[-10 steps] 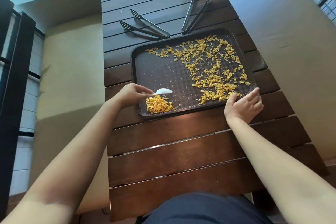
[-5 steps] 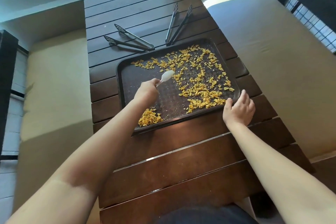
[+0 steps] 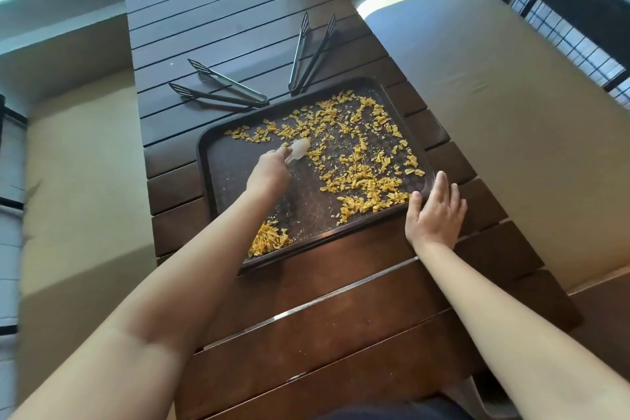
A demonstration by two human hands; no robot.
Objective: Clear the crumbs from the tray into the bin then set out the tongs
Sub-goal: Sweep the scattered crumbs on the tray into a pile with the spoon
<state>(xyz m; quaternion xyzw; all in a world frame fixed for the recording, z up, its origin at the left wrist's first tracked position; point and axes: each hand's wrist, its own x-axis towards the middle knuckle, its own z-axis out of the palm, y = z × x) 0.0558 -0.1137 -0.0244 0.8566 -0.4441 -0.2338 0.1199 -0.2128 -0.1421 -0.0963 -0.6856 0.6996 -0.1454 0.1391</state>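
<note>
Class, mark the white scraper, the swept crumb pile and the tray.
white scraper (image 3: 299,149), head view, its blade.
swept crumb pile (image 3: 269,239), head view, heap's middle.
tray (image 3: 204,160), head view, left rim.

Yellow-orange crumbs (image 3: 361,177) on a dark brown tray (image 3: 218,187) — textured, diamond-patterned — beside black tongs (image 3: 221,90).

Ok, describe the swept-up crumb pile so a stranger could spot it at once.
Start at the dark tray on the slatted table. Go to its near left corner, beside the left forearm. The pile is a tight orange heap, apart from the loose crumbs scattered across the far and right side.
</note>
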